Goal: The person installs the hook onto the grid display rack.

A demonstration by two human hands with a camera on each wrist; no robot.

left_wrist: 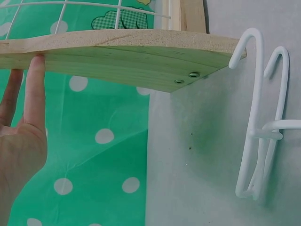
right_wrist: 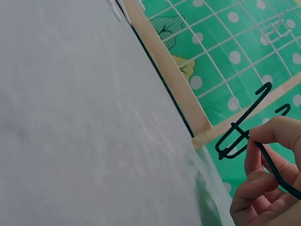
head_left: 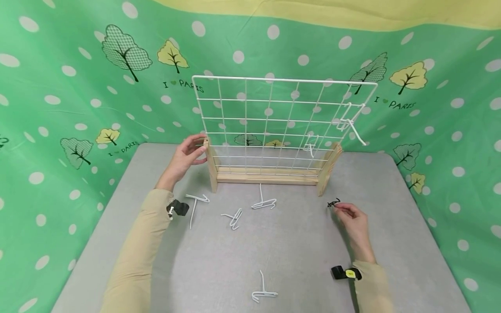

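Note:
A white wire grid rack (head_left: 270, 101) stands in a wooden base (head_left: 266, 178) with two side posts. My left hand (head_left: 187, 154) touches the top of the left wooden post (head_left: 212, 167); in the left wrist view its straight fingers (left_wrist: 35, 89) meet the post's outer face. Right of the base, my right hand (head_left: 355, 224) pinches a black wire hook (right_wrist: 240, 125) between thumb and fingers, its double-hooked end pointing away from the palm. Two white hooks hang on the grid's right part, one (head_left: 346, 124) higher and one (head_left: 310, 145) lower.
Several white hooks lie on the grey table (head_left: 305, 252): one (head_left: 197, 204) by the left wrist, one (head_left: 233, 218) beside it, one (head_left: 264, 203) before the base and one (head_left: 264, 293) near the front. A green polka-dot cloth (head_left: 78, 104) surrounds the table.

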